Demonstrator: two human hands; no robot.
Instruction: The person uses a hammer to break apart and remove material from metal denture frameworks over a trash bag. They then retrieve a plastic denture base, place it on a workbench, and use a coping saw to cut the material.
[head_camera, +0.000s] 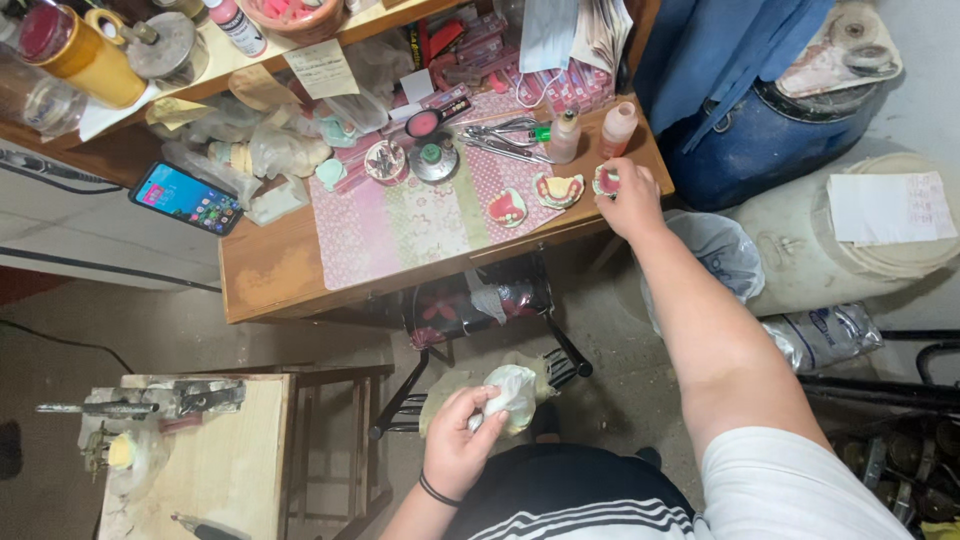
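Two hands busy: right hand (632, 200) grip closed on pink denture model (606, 181) at worktop (270, 270) edge; left hand (460, 440) grips white lump (512, 392).

right hand (632, 200) pinches a denture cast (606, 181) on the desk (270, 270); left hand (458, 448) holds white plaster lump (514, 394)

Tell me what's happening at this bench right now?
A seated person is working with denture models. The right hand reaches out to the desk edge and grips a pink denture piece. The left hand holds a white plaster lump over the lap. Two more dentures lie on the patterned mat, with pliers and two small bottles behind them. A phone lies at the desk's left.
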